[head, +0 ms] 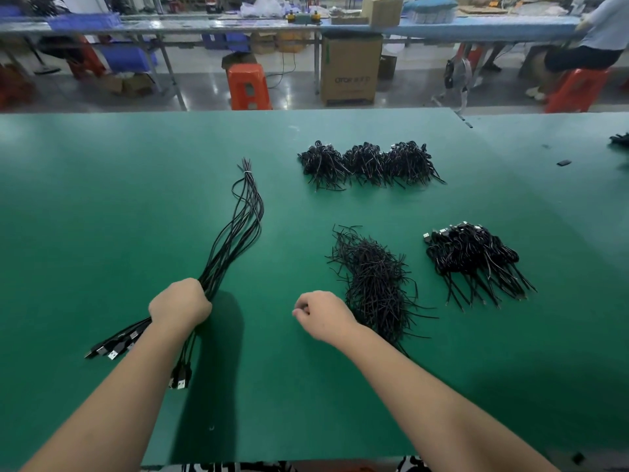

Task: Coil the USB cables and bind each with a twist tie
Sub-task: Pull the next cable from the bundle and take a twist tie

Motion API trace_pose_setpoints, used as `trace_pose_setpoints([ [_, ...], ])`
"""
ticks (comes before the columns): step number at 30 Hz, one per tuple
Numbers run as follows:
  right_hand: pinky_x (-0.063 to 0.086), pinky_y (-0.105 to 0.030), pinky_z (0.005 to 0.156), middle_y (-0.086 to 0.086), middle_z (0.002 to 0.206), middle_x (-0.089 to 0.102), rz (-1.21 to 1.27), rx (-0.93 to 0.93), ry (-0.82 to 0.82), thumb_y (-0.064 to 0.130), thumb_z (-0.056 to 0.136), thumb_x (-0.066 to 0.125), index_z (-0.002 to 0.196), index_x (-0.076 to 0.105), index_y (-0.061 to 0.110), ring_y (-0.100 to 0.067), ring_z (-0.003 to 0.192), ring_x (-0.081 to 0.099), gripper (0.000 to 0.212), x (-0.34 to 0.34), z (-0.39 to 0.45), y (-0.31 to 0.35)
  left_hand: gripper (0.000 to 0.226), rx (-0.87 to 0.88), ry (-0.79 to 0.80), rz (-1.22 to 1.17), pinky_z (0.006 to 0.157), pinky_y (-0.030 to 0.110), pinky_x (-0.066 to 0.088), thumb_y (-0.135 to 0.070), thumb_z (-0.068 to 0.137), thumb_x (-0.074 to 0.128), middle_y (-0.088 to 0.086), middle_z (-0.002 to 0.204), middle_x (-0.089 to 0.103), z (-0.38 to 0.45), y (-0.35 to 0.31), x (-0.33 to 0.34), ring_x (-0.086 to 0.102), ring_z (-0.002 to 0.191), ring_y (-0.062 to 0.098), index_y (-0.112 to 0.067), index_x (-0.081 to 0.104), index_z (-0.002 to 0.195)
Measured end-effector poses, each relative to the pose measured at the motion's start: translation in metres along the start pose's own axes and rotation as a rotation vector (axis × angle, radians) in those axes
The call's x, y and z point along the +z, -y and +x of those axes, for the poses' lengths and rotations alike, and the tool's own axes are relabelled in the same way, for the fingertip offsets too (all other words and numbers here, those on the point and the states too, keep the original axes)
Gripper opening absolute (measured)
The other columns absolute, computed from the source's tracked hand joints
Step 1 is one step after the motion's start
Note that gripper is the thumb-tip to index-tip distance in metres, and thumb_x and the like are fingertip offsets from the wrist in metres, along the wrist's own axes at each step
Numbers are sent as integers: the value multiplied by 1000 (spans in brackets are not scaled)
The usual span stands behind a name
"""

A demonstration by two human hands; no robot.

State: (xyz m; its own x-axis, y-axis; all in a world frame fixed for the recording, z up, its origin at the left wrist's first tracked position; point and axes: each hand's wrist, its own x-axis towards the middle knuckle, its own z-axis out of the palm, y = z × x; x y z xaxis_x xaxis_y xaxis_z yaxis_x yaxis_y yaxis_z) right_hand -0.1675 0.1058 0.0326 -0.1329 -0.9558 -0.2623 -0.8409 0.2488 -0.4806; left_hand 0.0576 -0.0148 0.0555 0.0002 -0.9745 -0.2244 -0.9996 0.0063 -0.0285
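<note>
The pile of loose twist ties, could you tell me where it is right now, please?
In the head view, the pile of loose twist ties lies on the green table right of centre, just beyond the right hand, with a heap of coiled cables to its right.

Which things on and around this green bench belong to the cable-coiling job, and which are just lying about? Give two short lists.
Belong to the job:
- bundle of straight cables, gripped by the left hand
- twist tie pile, beside the right hand
- coiled cable heaps, far and near

Just lying about:
- orange stool
- cardboard box
- small black scrap
</note>
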Motion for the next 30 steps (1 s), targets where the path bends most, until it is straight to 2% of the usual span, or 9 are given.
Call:
trace_pose_setpoints([
  [4,55,-40,86,2,115,69,30,-47,-35,28,102,49,130,59,22,-20,98,64,31,2,0,1,6,156,-50,-278,56,26,41,-17,91,58,0,81,62,-5,-12,-13,59,69,23,-21,56,87],
  [9,53,-35,85,11,114,57,282,-256,-123,31,93,68,153,26,36,-9,70,55,74,2,-6,13,13,259,203,-1264,51,23,54,-3,94,62,12,73,64,-24,-49,-26,64,58,19,-9,70,87],
  [12,53,-29,76,5,101,64,553,-374,-245,28,91,72,140,48,29,-15,63,61,56,-2,-13,20,18,246,250,-1451,57,22,57,3,98,52,15,76,64,-33,-69,-28,66,58,16,0,69,97],
  [15,57,-28,77,-14,87,72,1058,-333,-331,5,94,65,107,69,11,-17,69,68,15,-15,-18,34,23,354,122,-1267,66,27,57,5,96,51,16,84,68,-36,-79,-24,67,70,22,-5,71,98],
  [18,59,-28,77,-9,82,73,1374,-273,-337,-2,97,56,99,68,5,-17,74,70,14,-36,-18,41,19,594,-163,-688,91,30,44,-5,92,62,15,110,62,-36,-82,-12,59,101,27,-10,73,107],
  [21,54,-24,72,6,70,67,1391,-221,-416,13,100,55,92,72,14,-11,65,61,19,-60,-17,36,20,740,-258,-493,108,39,36,-22,98,59,14,132,55,-35,-82,1,46,127,30,-9,70,109],
  [23,50,-26,78,10,71,64,1412,-186,-453,29,96,58,85,73,24,-10,69,56,19,-83,-18,29,23,722,-177,-498,99,37,41,-29,103,49,6,121,60,-33,-80,8,52,121,28,-12,65,103],
  [27,51,-42,99,-1,82,66,1608,-235,-455,41,88,54,87,61,18,-17,89,65,24,-129,-20,9,30,634,-36,-392,67,36,37,-37,105,37,-3,78,53,-33,-73,20,55,82,27,-20,44,82],
  [30,57,-36,77,2,65,43,1652,-230,-447,41,100,45,89,56,18,-14,63,52,28,-146,-19,0,37,655,37,-405,65,37,46,-42,103,40,4,65,57,-37,-74,19,56,67,25,-18,46,76],
])
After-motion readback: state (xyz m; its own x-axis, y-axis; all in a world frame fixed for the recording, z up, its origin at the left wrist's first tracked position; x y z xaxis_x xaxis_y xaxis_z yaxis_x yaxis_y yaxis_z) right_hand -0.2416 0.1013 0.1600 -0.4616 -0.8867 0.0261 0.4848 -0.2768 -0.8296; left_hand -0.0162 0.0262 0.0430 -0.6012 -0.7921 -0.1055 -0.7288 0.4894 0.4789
